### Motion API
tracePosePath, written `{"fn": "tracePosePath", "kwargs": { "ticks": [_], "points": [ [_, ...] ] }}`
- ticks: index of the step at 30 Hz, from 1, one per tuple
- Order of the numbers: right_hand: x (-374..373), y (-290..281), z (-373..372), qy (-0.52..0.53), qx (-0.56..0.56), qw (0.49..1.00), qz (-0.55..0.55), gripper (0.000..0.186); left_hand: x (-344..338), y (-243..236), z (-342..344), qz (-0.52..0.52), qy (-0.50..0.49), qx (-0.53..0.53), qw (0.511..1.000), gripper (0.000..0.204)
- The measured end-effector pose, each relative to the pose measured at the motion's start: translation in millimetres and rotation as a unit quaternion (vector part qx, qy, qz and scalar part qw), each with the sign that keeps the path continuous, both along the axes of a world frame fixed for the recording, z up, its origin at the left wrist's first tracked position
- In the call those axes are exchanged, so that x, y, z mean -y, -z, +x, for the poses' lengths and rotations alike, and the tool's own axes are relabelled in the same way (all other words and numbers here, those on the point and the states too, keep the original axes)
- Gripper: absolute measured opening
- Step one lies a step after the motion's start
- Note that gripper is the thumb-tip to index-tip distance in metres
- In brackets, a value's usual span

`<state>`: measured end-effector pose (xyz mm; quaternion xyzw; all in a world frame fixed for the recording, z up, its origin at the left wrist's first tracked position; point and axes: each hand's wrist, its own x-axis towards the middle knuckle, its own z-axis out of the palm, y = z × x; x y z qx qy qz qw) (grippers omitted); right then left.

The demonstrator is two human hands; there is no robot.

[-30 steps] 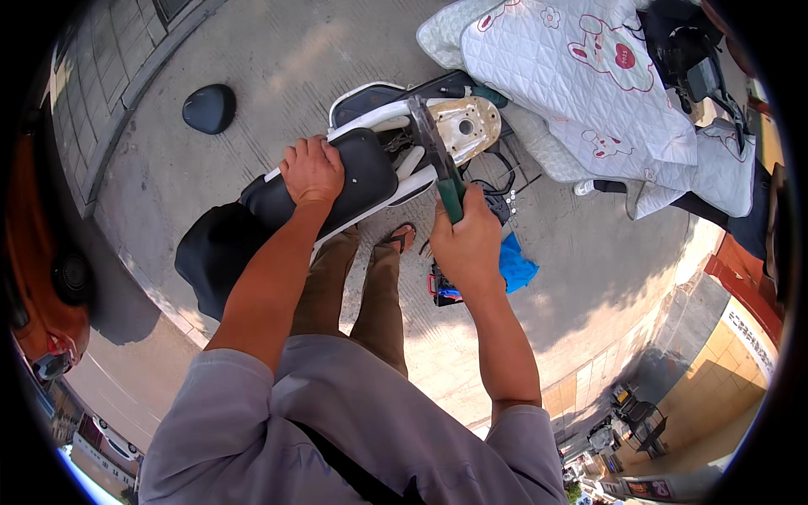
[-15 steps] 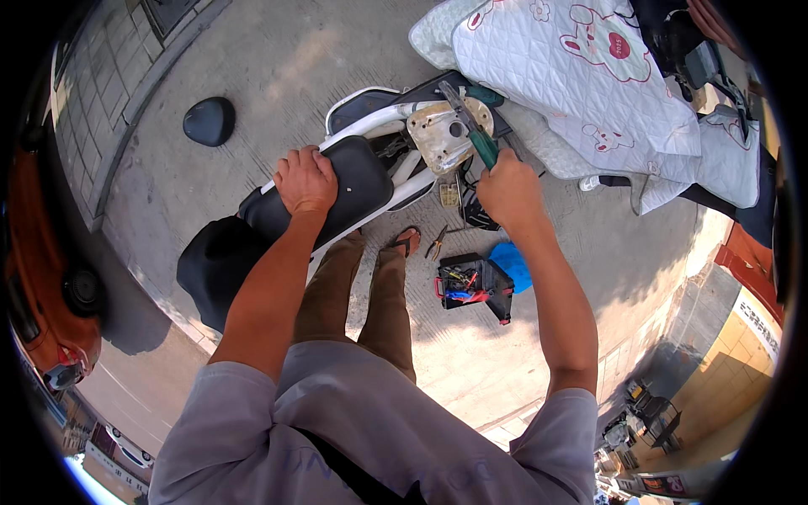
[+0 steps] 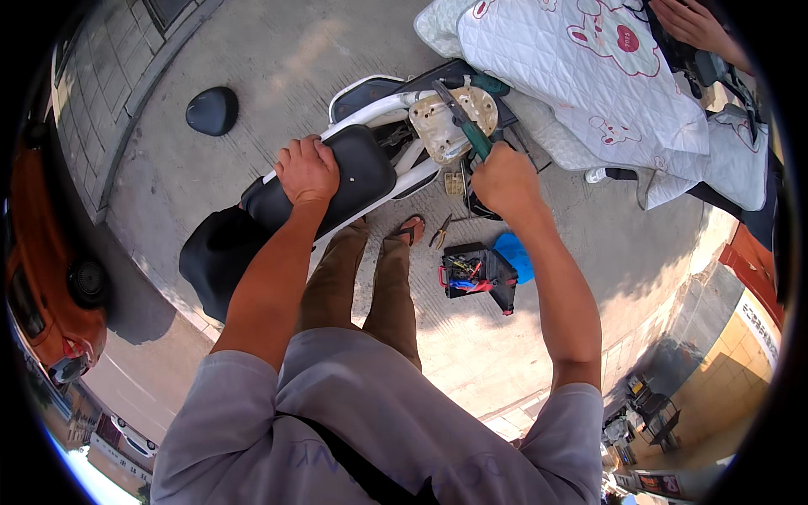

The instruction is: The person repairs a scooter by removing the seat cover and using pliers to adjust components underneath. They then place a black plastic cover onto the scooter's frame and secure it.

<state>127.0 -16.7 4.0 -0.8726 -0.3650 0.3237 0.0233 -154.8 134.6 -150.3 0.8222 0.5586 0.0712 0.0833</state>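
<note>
My left hand [image 3: 308, 171] is closed over the far edge of a padded black seat [image 3: 360, 164] on a white-framed scooter [image 3: 417, 172]. In my right hand [image 3: 507, 179] is a green-handled tool [image 3: 473, 135] with a long grey metal end; its exact kind is unclear. That metal end slants over a dirty cream plate [image 3: 431, 126] with several holes, at the scooter's far right part. Whether it touches the plate I cannot tell. My right fingers wrap the handle and hide its near end.
Near my feet lie pliers [image 3: 440, 231], an open black toolbox [image 3: 471, 268] and a blue object [image 3: 515, 255]. A rounded black piece [image 3: 211, 111] sits on the ground at far left. Beside a white quilted cover [image 3: 581, 93] is another person's hand [image 3: 694, 25]. An orange car [image 3: 55, 269] stands left.
The view has shifted slightly. Another person's hand has come into sight at the upper right. My left hand stays on the seat, and my right still grips the tool over the plate.
</note>
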Motion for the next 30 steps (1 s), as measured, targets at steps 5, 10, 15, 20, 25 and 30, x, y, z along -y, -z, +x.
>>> {"fn": "tracePosePath", "kwargs": {
  "ticks": [5, 10, 15, 20, 25, 30],
  "points": [
    [8.9, 16.8, -7.9, 0.007, 0.016, 0.999, 0.050, 0.033, -12.6, 2.7, 7.8, 0.018, -0.007, 0.010, 1.000, 0.026],
    [1.5, -14.3, -35.2, 0.040, -0.013, 0.998, 0.047, 0.028, -7.6, 1.1, 4.2, 0.016, -0.002, -0.012, 1.000, 0.025],
    [-9.7, -20.9, -28.0, 0.102, -0.008, 0.994, 0.045, 0.028, -10.4, 8.5, 1.0, 0.026, -0.006, 0.001, 1.000, 0.024],
    [-3.2, -18.0, -47.2, 0.090, -0.010, 0.995, 0.044, 0.028, -14.2, 4.9, 7.3, 0.023, -0.007, 0.002, 1.000, 0.024],
    [2.7, 17.1, -40.9, 0.088, -0.023, 0.996, 0.016, 0.030, -9.4, 7.0, 3.2, 0.015, -0.002, 0.024, 1.000, 0.024],
    [3.6, 0.8, -61.5, 0.135, -0.019, 0.990, 0.016, 0.032, -1.5, 6.4, -8.2, -0.005, -0.009, -0.001, 1.000, 0.026]
  ]
}}
